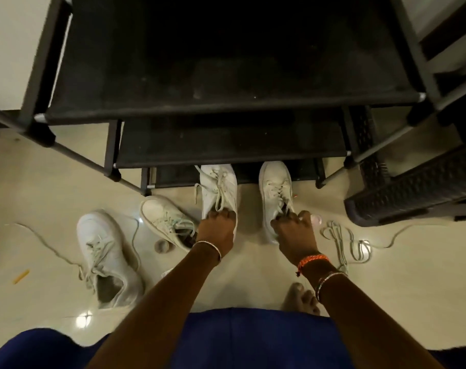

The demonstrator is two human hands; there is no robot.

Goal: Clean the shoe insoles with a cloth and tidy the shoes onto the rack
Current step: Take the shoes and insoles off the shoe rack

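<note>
Each hand grips one white laced sneaker at its collar: left hand (218,227) on the left shoe (218,189), right hand (293,227) on the right shoe (276,187). Both toes point twelve o'clock, just under the black fabric-shelved rack's (226,153) lowest shelf.

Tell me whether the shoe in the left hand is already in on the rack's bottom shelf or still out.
Partly in. The left hand grips the shoe at its opening; its toe lies under the bottom shelf, its heel end out over the floor.

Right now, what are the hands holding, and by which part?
Each grips a white sneaker at its opening: the left hand one sneaker, the right hand the other.
</note>
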